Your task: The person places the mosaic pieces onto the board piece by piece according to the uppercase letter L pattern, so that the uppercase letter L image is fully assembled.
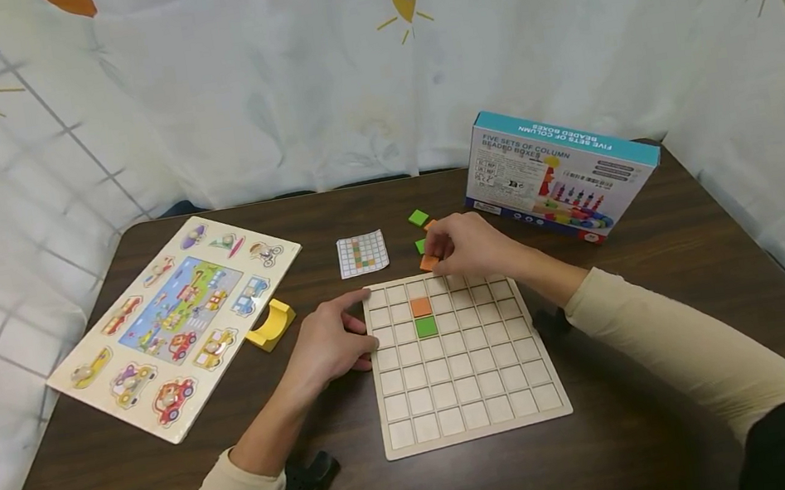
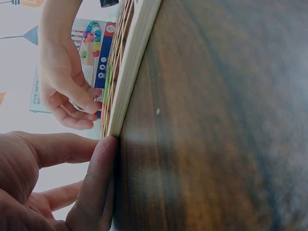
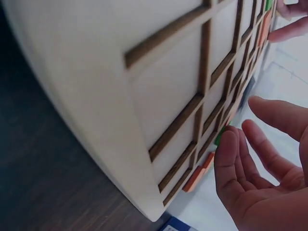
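Observation:
A pale wooden grid board [image 1: 470, 368] lies on the table. An orange tile [image 1: 420, 306] and a green tile [image 1: 426, 326] sit in neighbouring cells of one column near its far side. My left hand [image 1: 331, 341] touches the board's left edge, its fingers fairly straight, one fingertip on the rim in the left wrist view. Over the far edge reaches my right hand [image 1: 463, 243], fingers bent, beside a loose orange tile [image 1: 428, 262] and several other green and orange tiles. In the right wrist view, thumb and fingers stand apart, with no tile visible between them.
A small printed grid card [image 1: 363, 254] lies beyond the board. On the left, a vehicle picture puzzle [image 1: 179, 308] leans on a yellow arched block [image 1: 272, 325]. A beaded-column toy box [image 1: 556, 176] stands at the back right, before a white curtain [image 1: 309, 81].

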